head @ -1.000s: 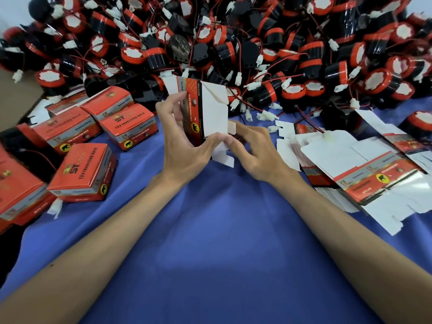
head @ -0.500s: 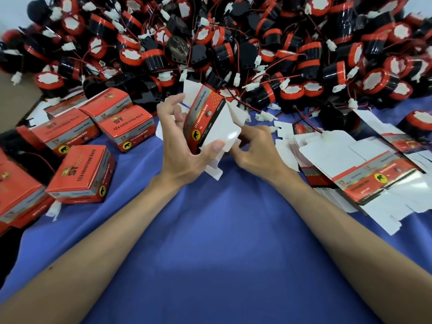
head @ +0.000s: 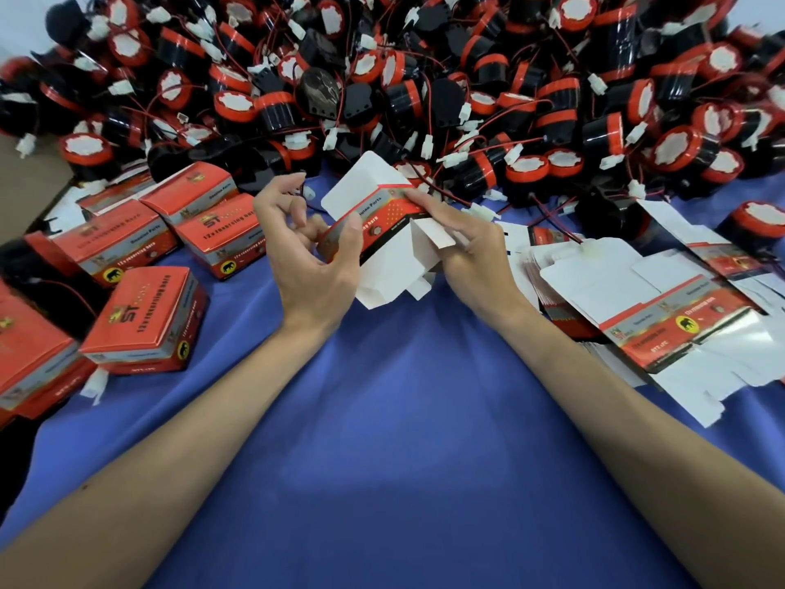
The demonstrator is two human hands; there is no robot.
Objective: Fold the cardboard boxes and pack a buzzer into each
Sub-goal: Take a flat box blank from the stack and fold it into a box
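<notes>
Box in hand: a half-folded cardboard box [head: 382, 223] is held above the blue cloth [head: 403, 418], clear of it, just in front of the buzzer heap.
Long axis: it runs from lower left to upper right, tilted, with the red printed panel facing up and towards the person.
Flaps: a white flap stands open at the far upper end; more white flaps hang loose at the near lower end and point down at the cloth.
Left hand: the left hand [head: 310, 257] clamps the lower left end of the box, thumb on the red panel and fingers curled behind it.
Right hand: the right hand [head: 471, 248] pinches the upper right end, fingertips on the red panel's edge, with a small white side flap sticking out under them.
Buzzers: a deep heap of black-and-red buzzers [head: 424, 78] with red wires and white plugs fills the far edge of the bench.
Finished boxes: closed red boxes [head: 144, 320] sit along the left edge.
Flat blanks: a stack of unfolded box blanks [head: 637, 299] lies at the right edge, near the right wrist.
</notes>
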